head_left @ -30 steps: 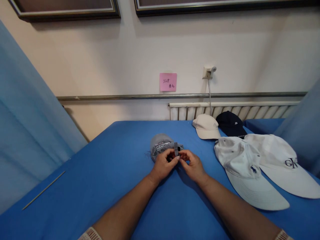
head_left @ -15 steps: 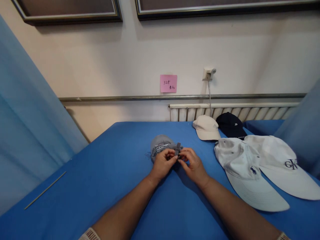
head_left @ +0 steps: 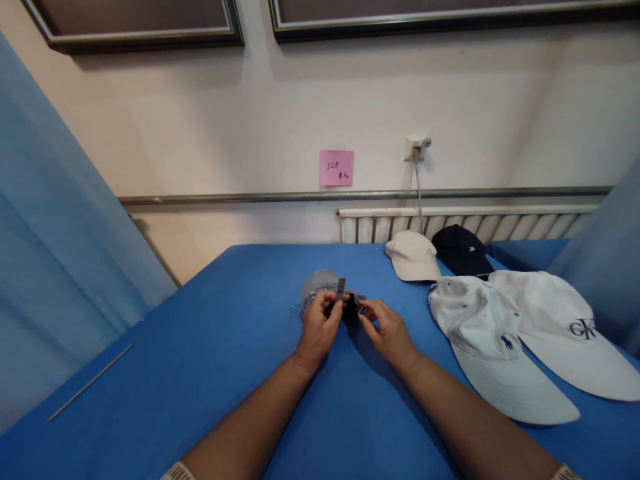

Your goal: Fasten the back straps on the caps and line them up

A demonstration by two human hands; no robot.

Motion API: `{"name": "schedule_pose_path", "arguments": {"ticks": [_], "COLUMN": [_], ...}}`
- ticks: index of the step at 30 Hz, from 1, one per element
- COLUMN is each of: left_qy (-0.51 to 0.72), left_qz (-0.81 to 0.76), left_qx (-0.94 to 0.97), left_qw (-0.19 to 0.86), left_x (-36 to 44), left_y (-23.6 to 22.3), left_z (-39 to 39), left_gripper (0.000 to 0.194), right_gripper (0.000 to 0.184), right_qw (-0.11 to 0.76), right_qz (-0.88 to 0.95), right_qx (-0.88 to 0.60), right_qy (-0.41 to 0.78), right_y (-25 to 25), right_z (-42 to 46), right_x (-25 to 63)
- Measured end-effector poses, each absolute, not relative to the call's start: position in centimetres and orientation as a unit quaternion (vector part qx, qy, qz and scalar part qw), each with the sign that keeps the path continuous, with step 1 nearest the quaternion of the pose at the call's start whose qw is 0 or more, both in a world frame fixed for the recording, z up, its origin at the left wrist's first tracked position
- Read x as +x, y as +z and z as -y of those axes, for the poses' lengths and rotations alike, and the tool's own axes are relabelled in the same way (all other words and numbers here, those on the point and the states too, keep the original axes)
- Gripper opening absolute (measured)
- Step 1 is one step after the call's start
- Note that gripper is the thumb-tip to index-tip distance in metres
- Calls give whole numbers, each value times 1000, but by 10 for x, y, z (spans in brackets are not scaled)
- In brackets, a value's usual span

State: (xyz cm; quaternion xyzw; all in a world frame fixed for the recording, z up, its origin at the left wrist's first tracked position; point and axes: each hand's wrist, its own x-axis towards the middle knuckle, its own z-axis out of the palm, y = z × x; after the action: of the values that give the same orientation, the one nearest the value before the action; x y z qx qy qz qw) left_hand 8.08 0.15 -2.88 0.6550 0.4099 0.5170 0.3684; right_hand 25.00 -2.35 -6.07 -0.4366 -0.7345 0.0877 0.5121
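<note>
A grey-blue baseball cap (head_left: pixel 320 280) lies on the blue-covered table, its back turned toward me and partly hidden by my fingers. My left hand (head_left: pixel 320 327) pinches the cap's grey adjuster strap (head_left: pixel 341 288), whose free end sticks upward. At the other side of the dark back opening, my right hand (head_left: pixel 387 330) is closed on the strap's other side, near what looks like the buckle; its details are too small to tell. A gap separates the two hands.
To the right lie a pale cap with a dark horse logo (head_left: pixel 480 320) and a white cap (head_left: pixel 555 307). Behind them are a beige cap (head_left: pixel 413 252) and a navy cap (head_left: pixel 460 247). A thin stick (head_left: pixel 90 383) lies at the left edge.
My left hand has moved left with the strap end, opening a gap between the hands. The strap's sides are now apart, showing the dark opening. My right hand has barely moved.
</note>
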Motion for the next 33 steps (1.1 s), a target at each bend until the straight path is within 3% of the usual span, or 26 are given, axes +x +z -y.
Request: {"name": "schedule_pose_path", "arguments": {"ticks": [3,8,11,16,20,33], "left_qy": [521,441,392,387,415,452], "left_qz": [-414,-412,-449,-448,-419,-433], "left_qx": [697,749,744,706,639,542], "left_qw": [267,272,302,390,494,560], "left_x": [74,72,74,78,80,78], "left_y": [-21,-25,-39,-59,-60,-41], "left_z": [1,-4,-13,-21,-23,-25], "left_gripper": [17,17,13,12,14,62], "right_gripper": [26,28,28,26,27,30], "right_qw": [536,548,549,545,548,564], "right_qz": [722,723,710,648,626,597], "right_qx": [-427,-411,-422,-444,-454,-470], "right_qy": [94,90,126,293,318,323], "right_y": [-61,-60,-63,-76,-82,-77], "right_z": [24,27,27,19,14,11], "right_x": [250,247,245,243,243,244]}}
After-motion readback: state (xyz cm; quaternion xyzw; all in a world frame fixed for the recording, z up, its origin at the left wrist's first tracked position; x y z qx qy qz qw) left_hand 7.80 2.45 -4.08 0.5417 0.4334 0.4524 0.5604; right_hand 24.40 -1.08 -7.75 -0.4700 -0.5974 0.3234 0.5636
